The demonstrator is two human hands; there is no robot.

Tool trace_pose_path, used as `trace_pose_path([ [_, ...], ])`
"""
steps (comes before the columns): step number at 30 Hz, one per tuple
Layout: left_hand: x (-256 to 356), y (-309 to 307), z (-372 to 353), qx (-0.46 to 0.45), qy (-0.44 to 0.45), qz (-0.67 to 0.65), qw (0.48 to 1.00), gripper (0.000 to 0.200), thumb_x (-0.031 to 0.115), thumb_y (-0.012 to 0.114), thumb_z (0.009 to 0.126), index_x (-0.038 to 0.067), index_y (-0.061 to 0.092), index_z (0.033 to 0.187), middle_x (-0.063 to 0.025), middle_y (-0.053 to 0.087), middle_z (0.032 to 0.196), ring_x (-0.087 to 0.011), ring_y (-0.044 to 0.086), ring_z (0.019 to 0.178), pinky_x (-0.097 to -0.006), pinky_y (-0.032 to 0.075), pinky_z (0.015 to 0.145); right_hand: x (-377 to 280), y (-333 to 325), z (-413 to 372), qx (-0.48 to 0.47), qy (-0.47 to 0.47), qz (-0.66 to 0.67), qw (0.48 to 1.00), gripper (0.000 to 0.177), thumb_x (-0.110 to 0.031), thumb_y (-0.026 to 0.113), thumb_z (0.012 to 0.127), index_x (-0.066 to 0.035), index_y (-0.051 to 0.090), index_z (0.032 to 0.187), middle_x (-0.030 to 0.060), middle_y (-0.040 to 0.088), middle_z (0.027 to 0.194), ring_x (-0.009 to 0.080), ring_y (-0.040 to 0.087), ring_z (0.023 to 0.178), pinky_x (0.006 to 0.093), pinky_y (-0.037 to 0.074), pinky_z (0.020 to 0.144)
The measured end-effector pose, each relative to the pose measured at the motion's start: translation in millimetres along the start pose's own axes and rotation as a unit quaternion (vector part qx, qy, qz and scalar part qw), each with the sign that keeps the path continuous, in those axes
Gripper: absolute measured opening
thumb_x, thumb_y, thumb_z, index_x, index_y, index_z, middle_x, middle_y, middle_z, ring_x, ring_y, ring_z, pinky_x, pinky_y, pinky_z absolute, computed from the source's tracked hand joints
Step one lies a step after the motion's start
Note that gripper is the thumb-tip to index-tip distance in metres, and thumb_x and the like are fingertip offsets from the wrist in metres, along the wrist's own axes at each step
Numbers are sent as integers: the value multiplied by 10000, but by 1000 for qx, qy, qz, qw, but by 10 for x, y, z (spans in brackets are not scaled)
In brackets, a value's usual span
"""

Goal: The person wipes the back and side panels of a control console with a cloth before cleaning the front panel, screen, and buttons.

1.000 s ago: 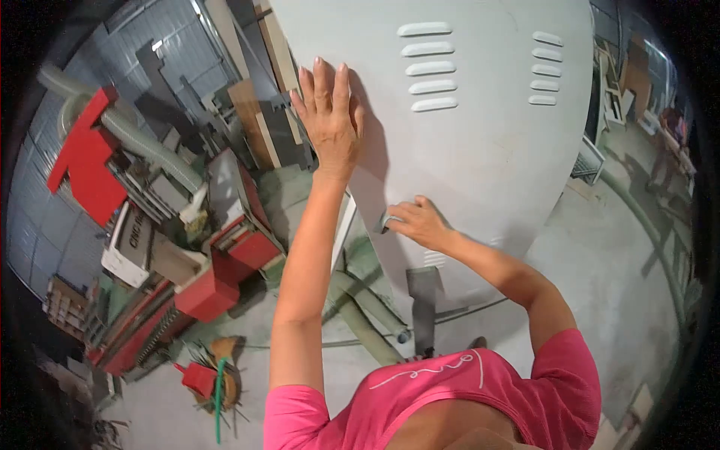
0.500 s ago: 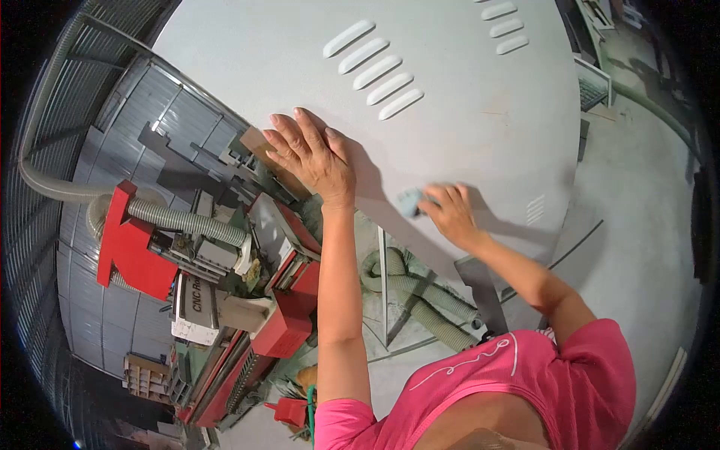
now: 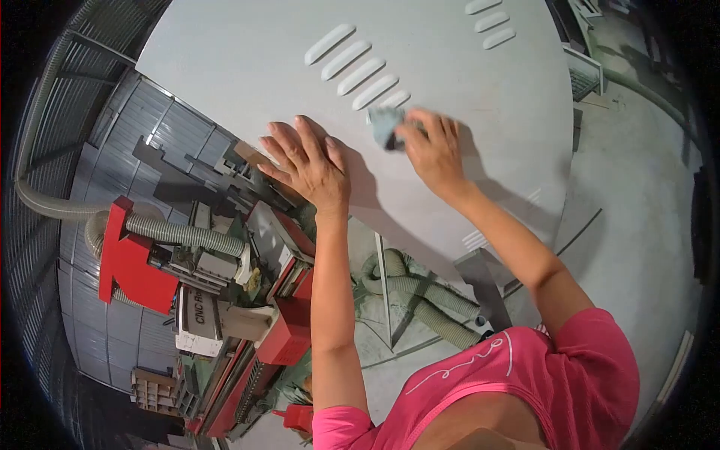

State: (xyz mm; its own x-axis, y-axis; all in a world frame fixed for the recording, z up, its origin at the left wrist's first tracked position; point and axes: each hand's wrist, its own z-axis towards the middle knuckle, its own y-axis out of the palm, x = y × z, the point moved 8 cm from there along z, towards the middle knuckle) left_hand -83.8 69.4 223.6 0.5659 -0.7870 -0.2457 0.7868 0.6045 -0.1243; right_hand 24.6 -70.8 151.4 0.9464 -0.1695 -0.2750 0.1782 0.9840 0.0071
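A large pale grey panel (image 3: 247, 60) with raised vent louvers (image 3: 361, 73) fills the upper middle of the view. My left hand (image 3: 311, 169) lies on it near its left edge, fingers spread, holding nothing. In my right hand (image 3: 436, 154) is a light blue-grey pad (image 3: 385, 124), gripped between thumb and fingers and somewhat blurred. The pad is at the lower end of the nearer louver row and covers part of it. Fine white slanted marks (image 3: 475, 239) show on the panel's lower part.
To the left stands a red and white CNC machine (image 3: 199, 315) with a ribbed hose (image 3: 184, 232). A thick coiled hose (image 3: 427, 304) lies on the floor below the panel. Behind the machine rises a corrugated metal wall (image 3: 97, 247). A framed grille (image 3: 585, 75) is at the upper right.
My right hand has moved up and left with the pad, from the panel's lower edge to the louvers. White marks now show where that hand was. My left hand stays spread on the panel.
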Motion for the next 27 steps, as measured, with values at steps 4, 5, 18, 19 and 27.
trace_pose_path([
  [4, 128, 3, -77, 4, 58, 15, 998, 514, 319, 472, 895, 148, 457, 1379, -184, 274, 1498, -366, 183, 1411, -510, -27, 1137, 162, 37, -1110, -103, -41, -19, 994, 248, -22, 632, 699, -135, 622, 919, 40, 530, 1057, 231, 521, 969, 402, 365, 814],
  [5, 133, 20, -96, -1, 64, 8, 998, 506, 324, 463, 898, 150, 466, 1373, -183, 278, 1497, -367, 187, 1409, -510, -18, 1138, 264, 18, -1332, -121, -34, -28, 992, 250, -14, 630, 685, -130, 622, 906, 46, 529, 1059, 233, 519, 967, 402, 363, 816],
  [18, 159, -38, -66, 5, 53, -15, 998, 505, 292, 516, 877, 162, 482, 1363, -152, 308, 1492, -354, 229, 1398, -485, 41, 1144, 392, -69, -34, 25, -33, -168, 985, 268, -17, 607, 756, -46, 580, 1021, 94, 497, 1249, 264, 453, 1199, 549, 262, 1031],
  [19, 160, -40, -64, 4, 53, -15, 998, 509, 288, 523, 873, 167, 480, 1365, -148, 311, 1492, -350, 231, 1398, -482, 40, 1144, 415, 29, -226, -7, -42, -187, 982, 267, -20, 606, 761, -32, 571, 1026, 104, 482, 1280, 266, 428, 1245, 583, 219, 1065],
  [27, 202, -97, -40, 18, 66, -20, 997, 531, 247, 555, 849, 145, 475, 1364, -140, 303, 1496, -335, 227, 1401, -480, 87, 1137, 1042, -195, -1687, -153, 106, -158, 970, 581, -210, 677, 781, 11, 429, 1257, 250, 334, 1392, 419, 280, 1322, 642, 98, 1072],
])
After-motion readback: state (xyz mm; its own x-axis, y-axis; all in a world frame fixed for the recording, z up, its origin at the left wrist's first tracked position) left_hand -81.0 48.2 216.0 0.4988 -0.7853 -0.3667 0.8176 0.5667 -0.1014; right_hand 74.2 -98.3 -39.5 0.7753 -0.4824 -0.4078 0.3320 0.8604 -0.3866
